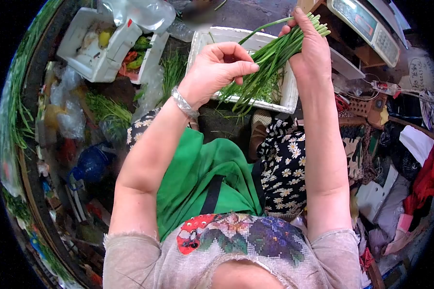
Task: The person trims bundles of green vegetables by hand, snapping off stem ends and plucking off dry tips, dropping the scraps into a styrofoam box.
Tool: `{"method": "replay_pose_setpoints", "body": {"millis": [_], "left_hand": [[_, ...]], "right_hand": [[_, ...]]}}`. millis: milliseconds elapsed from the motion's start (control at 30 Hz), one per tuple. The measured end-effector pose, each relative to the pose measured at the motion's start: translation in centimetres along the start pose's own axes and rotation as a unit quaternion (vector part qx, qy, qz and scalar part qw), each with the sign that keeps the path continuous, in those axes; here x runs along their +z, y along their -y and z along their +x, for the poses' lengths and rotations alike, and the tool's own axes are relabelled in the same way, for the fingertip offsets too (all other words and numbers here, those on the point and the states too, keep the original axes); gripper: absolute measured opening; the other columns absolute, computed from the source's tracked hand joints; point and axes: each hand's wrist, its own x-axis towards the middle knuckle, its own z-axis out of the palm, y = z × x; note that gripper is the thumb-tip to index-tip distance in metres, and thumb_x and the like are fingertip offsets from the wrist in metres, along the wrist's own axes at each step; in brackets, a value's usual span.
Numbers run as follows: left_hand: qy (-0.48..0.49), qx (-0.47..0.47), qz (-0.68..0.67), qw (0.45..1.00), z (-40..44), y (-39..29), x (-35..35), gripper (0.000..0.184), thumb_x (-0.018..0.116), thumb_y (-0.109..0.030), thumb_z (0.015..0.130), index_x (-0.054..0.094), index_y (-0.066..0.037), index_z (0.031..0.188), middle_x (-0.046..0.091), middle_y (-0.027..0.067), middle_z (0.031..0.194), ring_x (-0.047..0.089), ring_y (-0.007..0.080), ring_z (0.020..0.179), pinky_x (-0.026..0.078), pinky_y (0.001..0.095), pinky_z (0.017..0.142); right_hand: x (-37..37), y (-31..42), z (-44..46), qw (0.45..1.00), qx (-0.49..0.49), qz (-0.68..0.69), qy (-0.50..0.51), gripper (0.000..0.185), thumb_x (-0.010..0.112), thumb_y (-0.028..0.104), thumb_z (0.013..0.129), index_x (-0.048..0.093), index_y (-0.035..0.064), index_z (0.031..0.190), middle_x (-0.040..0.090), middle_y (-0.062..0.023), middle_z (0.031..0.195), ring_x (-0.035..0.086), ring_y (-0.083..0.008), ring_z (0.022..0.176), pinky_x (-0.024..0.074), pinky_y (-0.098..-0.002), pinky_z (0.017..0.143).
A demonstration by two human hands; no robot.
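A bunch of green chives (279, 60) is gripped in my right hand (312, 48), its pale cut ends pointing up and right and its leaves hanging down to the left. One stalk sticks out apart from the rest. My left hand (222, 67), with a silver bracelet at the wrist, is closed in a pinch at the left edge of the leaves. What lies between that thumb and finger is too small to make out. Below both hands stands a white foam box (288, 94) with loose green scraps in it.
Another white foam box (77, 58) and a clear plastic bag (149, 14) lie at the upper left. More greens (108, 108) sit nearer on the left, beside a blue plastic container (94, 161). A digital scale (366, 26) stands at the upper right.
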Motion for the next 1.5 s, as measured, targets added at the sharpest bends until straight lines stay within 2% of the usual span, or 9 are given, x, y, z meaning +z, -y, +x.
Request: {"method": "replay_pose_setpoints", "body": {"millis": [233,467,667,867,1167,1267,1400,1467,1500], "left_hand": [[-0.006,0.128,-0.084,0.988,-0.5,-0.4,-0.6,0.006,0.067,-0.002,0.082,0.061,-0.003,0.083,0.062,0.0089,0.098,0.057,0.0062,0.064,0.041,0.0160,0.052],[0.016,0.139,-0.207,0.968,0.1,-0.8,-1.4,0.005,0.058,-0.001,0.087,0.055,-0.003,0.082,0.063,0.0204,0.106,0.066,0.0168,0.080,0.052,0.0253,0.067],[0.014,0.108,-0.219,0.970,0.7,0.0,-1.7,0.008,0.062,0.003,0.083,0.059,-0.003,0.088,0.064,0.0112,0.095,0.062,0.0138,0.077,0.051,0.0248,0.070],[-0.071,0.200,0.087,0.973,1.3,1.0,-0.1,0.020,0.070,0.003,0.074,0.064,-0.004,0.092,0.054,-0.0028,0.079,0.051,0.0045,0.067,0.043,0.0176,0.059],[-0.142,0.236,0.296,0.914,0.8,0.3,0.9,0.005,0.066,-0.002,0.076,0.063,-0.001,0.080,0.057,0.0059,0.074,0.056,0.0122,0.061,0.047,0.0247,0.057],[-0.156,0.260,0.324,0.896,0.8,0.2,1.3,0.005,0.066,-0.001,0.078,0.064,-0.001,0.083,0.056,-0.0012,0.072,0.047,0.0024,0.059,0.039,0.0184,0.053],[-0.158,0.230,0.280,0.918,0.7,0.2,1.3,0.004,0.065,-0.002,0.079,0.064,-0.002,0.083,0.055,-0.0039,0.070,0.047,0.0016,0.058,0.038,0.0178,0.052],[-0.128,0.116,0.049,0.984,1.0,0.4,0.9,0.004,0.066,-0.004,0.080,0.064,-0.002,0.083,0.055,-0.0051,0.071,0.048,0.0008,0.060,0.037,0.0170,0.052],[-0.127,0.118,0.050,0.984,1.0,0.3,0.7,0.004,0.066,-0.004,0.080,0.064,-0.002,0.083,0.055,-0.0051,0.071,0.048,0.0008,0.060,0.037,0.0170,0.052]], "right_hand": [[0.6,-0.5,-0.7,1.000,-0.008,-0.018,-0.007,0.016,0.073,0.013,0.082,0.059,0.0057,0.083,0.060,-0.0048,0.071,0.058,-0.0171,0.061,0.0494,-0.0309,0.056],[0.9,-1.1,-1.0,0.996,0.003,-0.082,0.026,0.017,0.074,0.017,0.082,0.061,0.0065,0.086,0.060,-0.0026,0.072,0.059,-0.0144,0.061,0.0494,-0.0282,0.055],[0.9,-1.2,-1.2,0.995,0.014,-0.087,0.044,0.019,0.073,0.020,0.083,0.060,0.0065,0.087,0.060,-0.0023,0.073,0.059,-0.0133,0.063,0.0494,-0.0274,0.056],[1.2,-1.4,-1.5,0.996,0.007,-0.078,0.046,0.015,0.073,0.016,0.082,0.063,0.0061,0.084,0.060,-0.0026,0.069,0.057,-0.0137,0.058,0.0467,-0.0277,0.052],[1.5,-1.6,-1.9,0.992,0.000,-0.112,0.058,0.017,0.072,0.018,0.084,0.060,0.0060,0.080,0.059,-0.0032,0.068,0.058,-0.0121,0.060,0.0464,-0.0260,0.051],[1.3,-1.9,-1.9,0.992,-0.012,-0.109,0.068,0.016,0.072,0.018,0.083,0.062,0.0059,0.080,0.060,-0.0025,0.068,0.056,-0.0124,0.059,0.0449,-0.0265,0.053],[1.4,-2.2,-1.8,0.990,-0.020,-0.120,0.071,0.016,0.071,0.020,0.084,0.062,0.0074,0.078,0.059,-0.0011,0.067,0.053,-0.0113,0.060,0.0404,-0.0264,0.057],[1.3,-2.3,-1.7,0.989,-0.026,-0.132,0.069,0.018,0.070,0.022,0.085,0.062,0.0085,0.076,0.058,-0.0003,0.066,0.050,-0.0103,0.061,0.0382,-0.0260,0.059],[1.2,-2.3,-1.6,0.989,-0.029,-0.131,0.069,0.018,0.070,0.022,0.085,0.062,0.0085,0.076,0.058,-0.0003,0.066,0.050,-0.0103,0.061,0.0382,-0.0260,0.059]]}}
